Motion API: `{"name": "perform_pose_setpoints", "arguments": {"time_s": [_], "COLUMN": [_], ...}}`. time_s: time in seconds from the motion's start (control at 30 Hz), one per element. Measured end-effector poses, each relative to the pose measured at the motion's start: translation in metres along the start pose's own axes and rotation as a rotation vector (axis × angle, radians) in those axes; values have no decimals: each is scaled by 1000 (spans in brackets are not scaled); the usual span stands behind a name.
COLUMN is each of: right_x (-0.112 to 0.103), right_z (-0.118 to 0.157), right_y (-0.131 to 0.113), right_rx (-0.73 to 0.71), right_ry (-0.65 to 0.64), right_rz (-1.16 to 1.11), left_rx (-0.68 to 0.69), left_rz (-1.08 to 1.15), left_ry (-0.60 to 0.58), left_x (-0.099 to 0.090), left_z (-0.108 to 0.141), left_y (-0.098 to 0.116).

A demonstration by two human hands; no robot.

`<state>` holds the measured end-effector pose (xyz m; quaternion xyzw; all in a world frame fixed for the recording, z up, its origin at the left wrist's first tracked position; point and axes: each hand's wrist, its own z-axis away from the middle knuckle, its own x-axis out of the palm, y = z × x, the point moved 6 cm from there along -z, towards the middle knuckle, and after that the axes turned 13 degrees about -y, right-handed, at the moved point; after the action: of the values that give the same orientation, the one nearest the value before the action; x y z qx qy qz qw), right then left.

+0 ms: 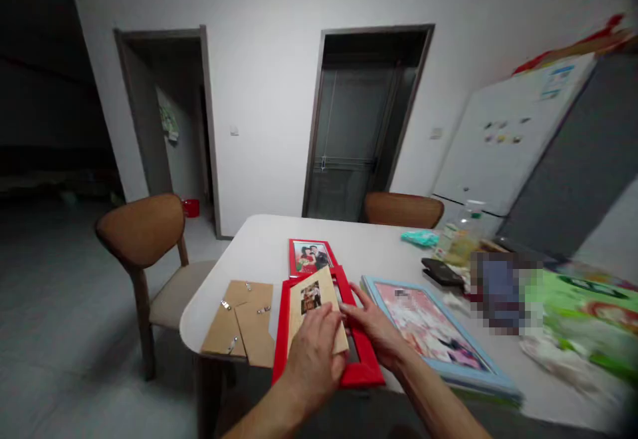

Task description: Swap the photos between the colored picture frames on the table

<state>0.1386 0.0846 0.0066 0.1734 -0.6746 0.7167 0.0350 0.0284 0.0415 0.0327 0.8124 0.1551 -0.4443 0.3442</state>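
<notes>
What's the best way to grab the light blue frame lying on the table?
I'd take the light blue frame by its near short side, coming from your side of the table, thumbs on top and fingers under the rim. It lies flat with that side toward you, seemingly at the table's edge, so fingers should fit below.

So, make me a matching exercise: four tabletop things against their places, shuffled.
1. Red frame under the pale board
2. Light-blue picture frame
3. Brown backing boards
4. Red-framed couple photo

A. Table, left of the hands
B. Table, beyond the hands
C. In the hands
D. Table, right of the hands

Pairs: 1-C, 2-D, 3-A, 4-B
</notes>
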Motion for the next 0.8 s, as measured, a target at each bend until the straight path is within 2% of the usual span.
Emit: {"name": "perform_pose_setpoints", "arguments": {"time_s": [0.1,0.17,0.27,0.37,0.47,0.57,0.7,0.8], "right_x": [-7,-17,-35,-47,-50,-48,-45,-44], "right_z": [-1,-3,-9,-15,-17,-18,-18,-17], "right_y": [0,1,4,8,13,19,23,22], "right_rx": [2,25,79,87,63,36,35,53], "right_ry": [33,81,167,247,287,276,259,252], "right_rz": [91,251,624,1012,1265,1382,1480,1522], "left_rx": [45,-37,-268,-423,-517,-563,-604,-582], "left_rz": [22,78,219,361,517,546,342,148], "left_ry": [85,202,379,438,420,383,254,136], "left_x": [-19,-37,-61,-65,-48,-34,-34,-38], "left_z": [2,9,29,53,74,85,85,81], "left_y": [-2,-16,-54,-95,-131,-148,-143,-133]}}
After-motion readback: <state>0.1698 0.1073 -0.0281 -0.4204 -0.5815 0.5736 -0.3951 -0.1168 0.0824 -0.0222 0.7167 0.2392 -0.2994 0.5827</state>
